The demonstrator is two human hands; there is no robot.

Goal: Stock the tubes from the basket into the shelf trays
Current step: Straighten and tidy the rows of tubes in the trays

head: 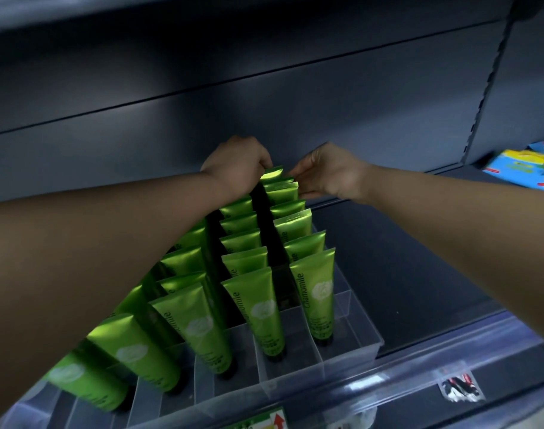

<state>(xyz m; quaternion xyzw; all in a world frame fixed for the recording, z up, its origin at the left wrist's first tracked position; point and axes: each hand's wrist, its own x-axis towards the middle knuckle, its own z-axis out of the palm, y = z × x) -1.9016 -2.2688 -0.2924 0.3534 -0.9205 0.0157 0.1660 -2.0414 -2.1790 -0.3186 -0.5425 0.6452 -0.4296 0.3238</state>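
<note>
Several green Chamomile tubes (260, 308) stand upright in rows inside a clear divided shelf tray (351, 357). Both my arms reach to the back of the tray. My left hand (236, 164) has its fingers curled over the top edge of the rearmost green tube (272, 174). My right hand (323, 171) pinches the top of the same back tubes from the right side. The basket is out of view.
A dark shelf back wall rises behind the tray, with another shelf overhead. To the right of the tray lies bare dark shelf floor. A colourful blue and yellow package (524, 168) sits on the neighbouring shelf at far right. A clear price rail (419, 376) runs along the shelf's front edge.
</note>
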